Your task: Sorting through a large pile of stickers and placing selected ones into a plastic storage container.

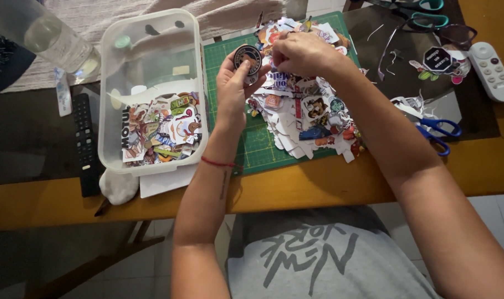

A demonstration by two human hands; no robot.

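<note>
My left hand (234, 88) holds a round black sticker (247, 58) upright between thumb and fingers, above the green cutting mat (258, 145). My right hand (303, 53) is right beside it, fingers curled and pinching at the sticker's right edge. Below both hands a heap of cut-out paper stickers (310, 113) covers the mat. A clear plastic box (152, 91) stands to the left of my left hand, with several colourful stickers lying in its near half.
Blue-handled scissors (439, 133) lie right of the heap. A black remote (84, 145), a clear bottle (55, 39), a white remote (491, 71), teal scissors (429, 21) and sticker scraps (437, 60) sit around the wooden table (318, 191).
</note>
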